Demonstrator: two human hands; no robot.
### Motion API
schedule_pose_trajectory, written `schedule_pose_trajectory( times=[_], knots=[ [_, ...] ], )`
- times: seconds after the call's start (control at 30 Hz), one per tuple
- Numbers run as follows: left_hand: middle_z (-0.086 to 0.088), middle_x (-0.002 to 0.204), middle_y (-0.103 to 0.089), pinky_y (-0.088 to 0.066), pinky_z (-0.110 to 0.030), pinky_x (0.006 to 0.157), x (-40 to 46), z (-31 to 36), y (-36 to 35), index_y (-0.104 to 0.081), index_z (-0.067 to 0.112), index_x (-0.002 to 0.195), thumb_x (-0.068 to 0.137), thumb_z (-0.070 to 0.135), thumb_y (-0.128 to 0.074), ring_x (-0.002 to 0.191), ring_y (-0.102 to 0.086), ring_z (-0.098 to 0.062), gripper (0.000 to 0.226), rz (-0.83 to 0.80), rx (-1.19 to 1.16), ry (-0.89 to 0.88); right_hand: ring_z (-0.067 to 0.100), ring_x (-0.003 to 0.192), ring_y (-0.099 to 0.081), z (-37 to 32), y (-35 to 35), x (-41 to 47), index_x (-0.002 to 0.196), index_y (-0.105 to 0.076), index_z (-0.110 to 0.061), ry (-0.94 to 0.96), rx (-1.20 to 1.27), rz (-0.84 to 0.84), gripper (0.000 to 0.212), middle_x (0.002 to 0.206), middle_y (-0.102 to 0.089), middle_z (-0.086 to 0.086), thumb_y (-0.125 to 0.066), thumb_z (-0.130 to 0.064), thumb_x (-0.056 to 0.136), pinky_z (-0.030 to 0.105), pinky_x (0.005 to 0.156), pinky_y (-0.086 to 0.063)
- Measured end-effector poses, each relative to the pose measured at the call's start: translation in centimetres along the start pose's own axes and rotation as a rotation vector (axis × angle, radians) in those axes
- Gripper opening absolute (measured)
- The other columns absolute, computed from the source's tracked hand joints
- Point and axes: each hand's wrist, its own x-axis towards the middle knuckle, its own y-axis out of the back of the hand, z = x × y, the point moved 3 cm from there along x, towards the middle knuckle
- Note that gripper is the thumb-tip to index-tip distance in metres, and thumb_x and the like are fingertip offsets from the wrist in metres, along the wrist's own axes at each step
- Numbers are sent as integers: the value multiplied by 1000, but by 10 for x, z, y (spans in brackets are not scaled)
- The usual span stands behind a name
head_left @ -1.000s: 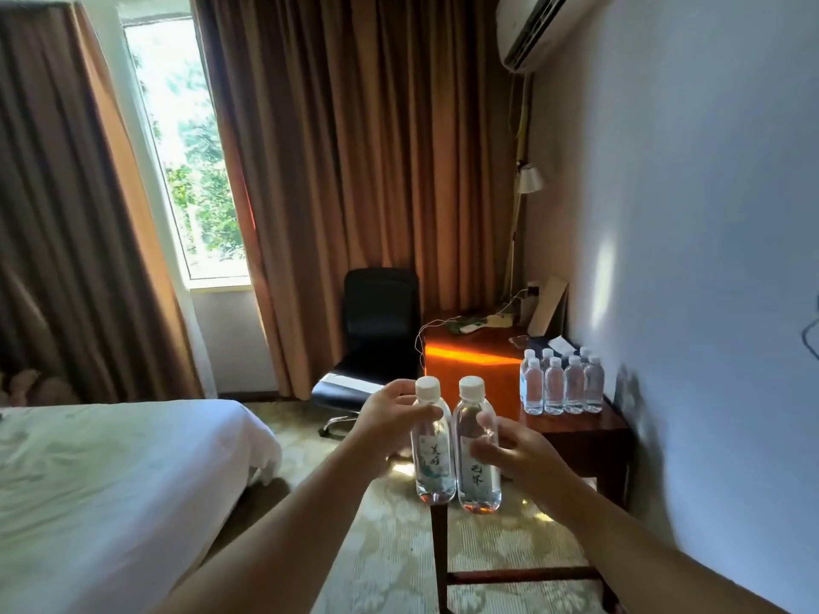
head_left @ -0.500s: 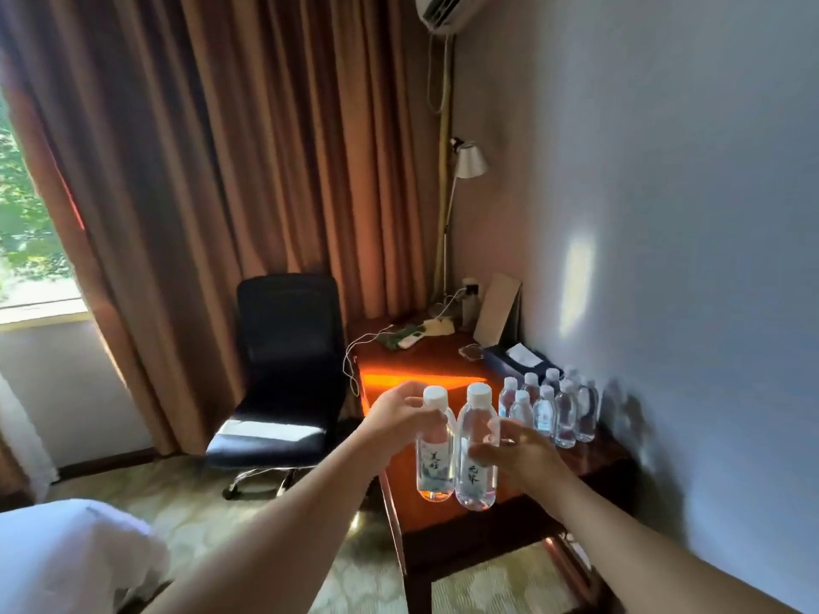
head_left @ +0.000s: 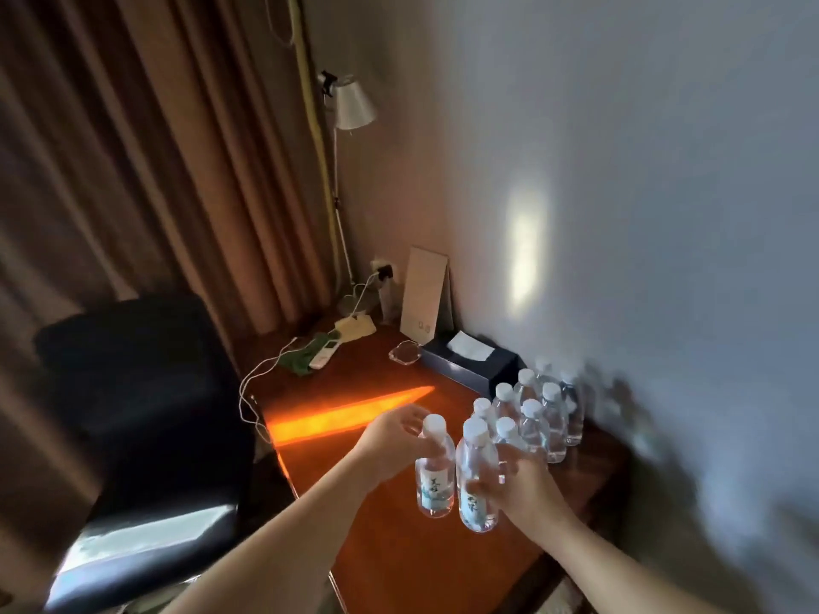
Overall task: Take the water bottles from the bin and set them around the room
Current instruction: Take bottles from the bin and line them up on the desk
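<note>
The room has swung out of view; the bed and the window that showed a second ago are gone, and the counter (head_left: 399, 551) now fills the lower middle of the frame, with the black chair (head_left: 133, 418) to its left and the curtain behind; the person has closed in on the counter and looks down on it from above. A sunlit stripe crosses the counter's left side; at the far end lie a tissue box (head_left: 469, 363), a card stood upright and a cable. Against the right wall stands the cluster of water bottles (head_left: 538, 414), already set down, upright and touching one another. The two carried bottles now hang over the counter just near of that cluster, where before they hung over the floor short of it; the left hand (head_left: 394, 440) grips the left bottle (head_left: 435, 474) at the neck, the right hand (head_left: 516, 483) wraps the right bottle (head_left: 476, 485) round its middle. Neither base seems to touch the wood yet; I judge the next step is to lower both beside the cluster. The bin is not in view.
</note>
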Motion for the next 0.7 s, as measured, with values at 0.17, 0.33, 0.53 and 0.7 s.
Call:
schedule_pose_trajectory(
  times=[0.17,0.33,0.53,0.7],
  knots=[
    [21,100,-65,-60,-25,70,61,-27,-16,-63,47,94,68,37,-85,87,-67,-5,36,-144,113,-1,3,97,-69,37,-20,11,111,-69,-29,-162,32,138,54,104,-72,-11,-84,-48,62,30,85,-58],
    [18,101,-66,-62,-23,60,119,-42,-33,-66,43,94,69,33,-88,77,-73,-12,35,-321,150,-36,10,98,-65,57,-36,30,107,-63,-29,-307,4,310,56,105,-64,-6,-80,-50,58,38,89,-57],
    [20,90,-69,-54,-14,60,168,-60,-53,-65,47,90,66,39,-85,75,-69,-1,32,-508,213,-166,15,107,-66,76,-60,42,122,-60,-19,-448,49,536,66,117,-67,-2,-87,-32,63,40,94,-56],
    [20,95,-72,-59,-30,85,198,-71,-62,-68,42,101,68,38,-86,89,-69,-2,37,-624,205,-250,11,113,-64,85,-79,52,121,-58,-24,-521,73,682,61,119,-67,-7,-88,-21,68,32,94,-55]
  ],
)
